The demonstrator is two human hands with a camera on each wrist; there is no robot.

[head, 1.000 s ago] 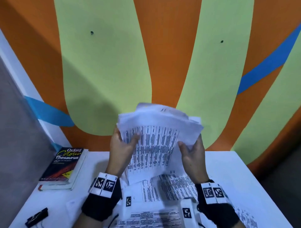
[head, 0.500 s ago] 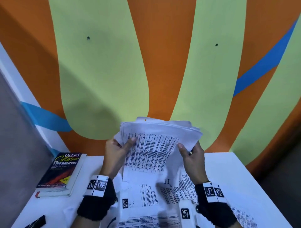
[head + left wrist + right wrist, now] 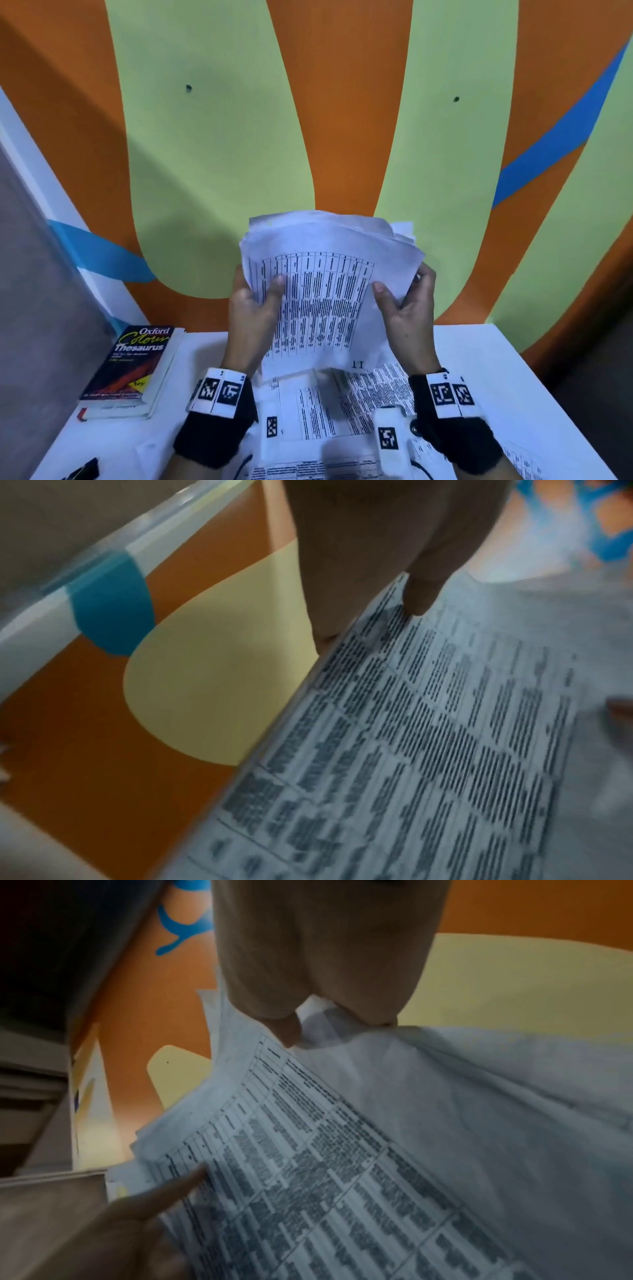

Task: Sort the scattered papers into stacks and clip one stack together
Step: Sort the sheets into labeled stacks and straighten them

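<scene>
Here both forearms rise from the bench (image 3: 496,363), and the sheaf of papers (image 3: 329,274) is held upright above it, in front of the orange, green and blue wall (image 3: 212,144). The left hand (image 3: 251,308) grips the sheaf's left edge, thumb (image 3: 419,593) pressed on the printed front sheet and fingers curled behind. The right hand (image 3: 407,308) pinches the right edge likewise, thumb in front, fingers behind; in the right wrist view its thumb (image 3: 287,1031) rests at the margin of the table. The front sheet bears a ruled table of fine print, too small to read; a mark resembling "11" shows near its lower edge. Further printed sheets (image 3: 346,404) lie loose on the bench beneath the wrists. Each wrist carries a black band with square coded markers (image 3: 219,394). At the bench's left edge lies a book (image 3: 133,366) titled "Oxford Colour Thesaurus"; a small black object (image 3: 84,469) sits at the near left corner.
</scene>
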